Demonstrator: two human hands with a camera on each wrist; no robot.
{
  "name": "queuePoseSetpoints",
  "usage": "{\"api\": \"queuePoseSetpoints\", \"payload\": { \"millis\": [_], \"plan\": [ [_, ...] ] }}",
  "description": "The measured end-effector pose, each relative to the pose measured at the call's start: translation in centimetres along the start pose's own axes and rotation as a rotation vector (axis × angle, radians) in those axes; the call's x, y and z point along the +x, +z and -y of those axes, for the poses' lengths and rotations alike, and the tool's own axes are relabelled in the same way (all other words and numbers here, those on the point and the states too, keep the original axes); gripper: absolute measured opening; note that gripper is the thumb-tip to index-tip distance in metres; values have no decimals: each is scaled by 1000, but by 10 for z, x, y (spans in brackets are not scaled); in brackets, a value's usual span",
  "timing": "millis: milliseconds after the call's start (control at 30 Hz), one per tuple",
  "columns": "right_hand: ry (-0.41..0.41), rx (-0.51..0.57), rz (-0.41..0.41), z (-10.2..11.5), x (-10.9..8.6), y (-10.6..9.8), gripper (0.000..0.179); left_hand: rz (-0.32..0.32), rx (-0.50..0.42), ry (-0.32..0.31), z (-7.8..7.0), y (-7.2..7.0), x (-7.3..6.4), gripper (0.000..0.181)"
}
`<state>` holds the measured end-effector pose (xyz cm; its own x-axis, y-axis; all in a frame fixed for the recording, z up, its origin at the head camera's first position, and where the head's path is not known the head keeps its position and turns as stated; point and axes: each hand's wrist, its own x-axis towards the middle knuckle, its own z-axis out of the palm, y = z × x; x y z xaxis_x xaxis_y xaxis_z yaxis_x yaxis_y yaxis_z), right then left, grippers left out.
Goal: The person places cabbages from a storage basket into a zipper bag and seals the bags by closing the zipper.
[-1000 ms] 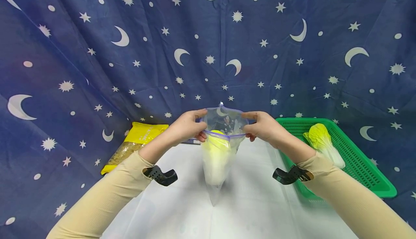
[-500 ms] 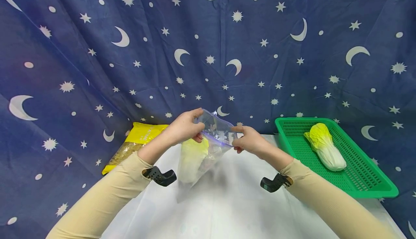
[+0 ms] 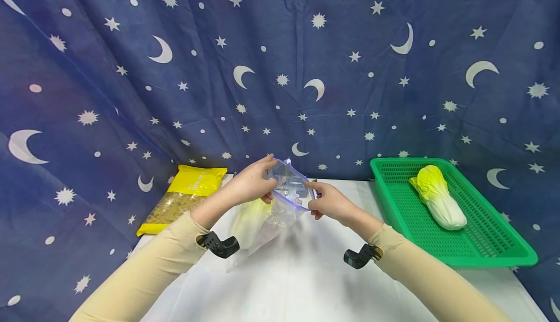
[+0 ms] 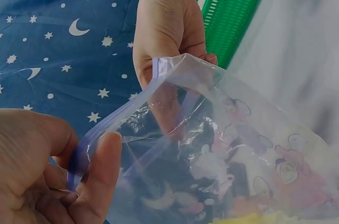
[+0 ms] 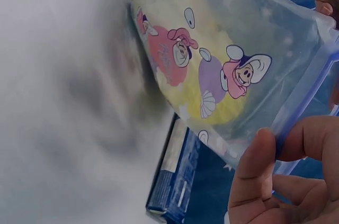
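Gripping left: my left fingers (image 4: 103, 173) pinch the purple zip rim (image 3: 289, 202) at about 10 o'clock of the mouth.
Gripping right: my right fingers (image 5: 257, 163) pinch it at about 4 o'clock, thumb against the front film.
Zip bag: the clear, cartoon-printed bag (image 5: 238, 81) hangs before me, slanting from its mouth toward 7 o'clock; whether its low corner touches the tabletop (image 3: 323, 278), I cannot tell.
Bagged cabbage: the yellow-topped cabbage (image 3: 249, 220) sits inside, 7 o'clock from the mouth.
Film: light, floppy and slippery, I'd judge; it may crease under my thumb.
Load: probably mostly cabbage, dragging at my left side; leaves soft enough to bruise.
Best hold: the stiffer rim, pinched at opposite ends; for lifting, cradle the cabbage's underside.
Green basket: this basket (image 3: 407, 215), at 3 o'clock, carries another cabbage (image 3: 439, 200).
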<state>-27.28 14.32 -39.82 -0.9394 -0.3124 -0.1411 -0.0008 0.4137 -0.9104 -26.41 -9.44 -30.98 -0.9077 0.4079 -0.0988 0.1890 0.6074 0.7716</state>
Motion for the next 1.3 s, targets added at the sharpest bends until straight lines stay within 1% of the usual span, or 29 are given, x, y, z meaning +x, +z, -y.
{"api": "queuePoseSetpoints", "payload": {
  "millis": [200, 400, 467, 600, 667, 800, 933, 1067, 1200, 1300],
  "plan": [
    [-23, 2, 16, -10, -5, -3, 81, 45, -53, 10, 7, 11, 6, 70],
    [-14, 15, -7, -20, -6, -3, 84, 75, -108, 23, 15, 23, 9, 71],
    [-6, 17, -16, -24, -6, -3, 84, 78, -123, 35, 19, 27, 9, 71],
    [23, 17, -32, -31, -8, -3, 83, 69, -164, 79, 28, 38, 11, 71],
    [39, 15, -38, -34, -10, -3, 83, 64, -167, 94, 32, 44, 11, 70],
    [63, 9, -47, -41, -13, -3, 83, 69, -187, 112, 38, 56, 13, 72],
    [88, 13, -54, -50, -14, -2, 83, 75, -224, 117, 43, 67, 18, 73],
    [101, 24, -60, -58, -17, 0, 83, 68, -238, 119, 47, 78, 20, 73],
    [101, 37, -63, -65, -20, 1, 83, 62, -256, 117, 50, 87, 20, 74],
    [101, 49, -57, -66, -24, -1, 84, 51, -275, 120, 52, 93, 21, 74]
  ]
}}
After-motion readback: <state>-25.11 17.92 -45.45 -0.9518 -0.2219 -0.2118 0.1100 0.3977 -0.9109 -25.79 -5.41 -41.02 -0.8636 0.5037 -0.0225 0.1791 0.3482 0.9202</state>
